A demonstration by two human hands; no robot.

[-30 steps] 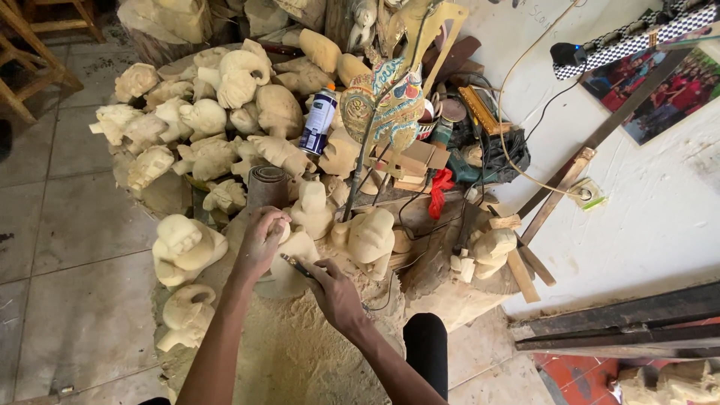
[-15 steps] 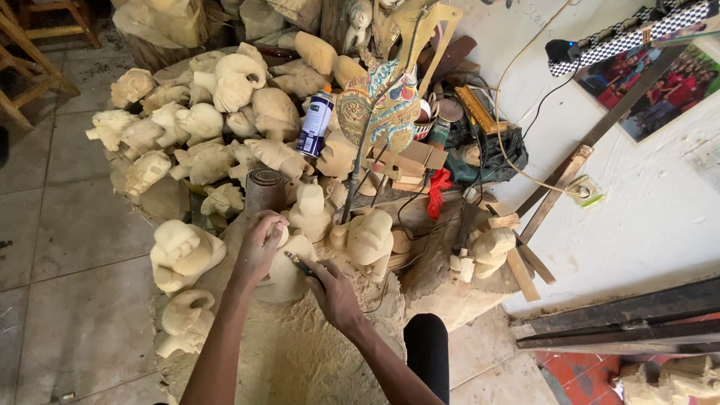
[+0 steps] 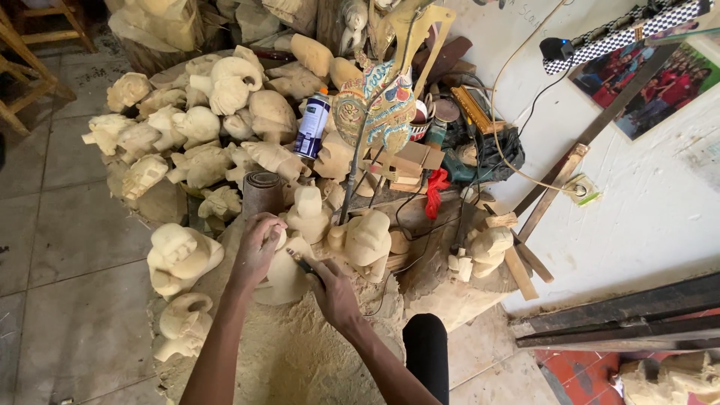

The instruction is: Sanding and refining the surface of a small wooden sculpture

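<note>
Wood carving (image 3: 285, 274): left hand (image 3: 257, 250) grips its top; right hand (image 3: 334, 295) is clenched around a dark-handled chisel (image 3: 303, 263) against it.

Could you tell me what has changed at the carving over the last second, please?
Very little. The left hand still steadies the pale wooden carving from above, and the right hand keeps the dark carving tool against it; neither let go nor shifted noticeably. The heap of unfinished carvings, the spray can and the painted puppet lie as before.

Blue-white spray can (image 3: 312, 124) among carvings
</note>
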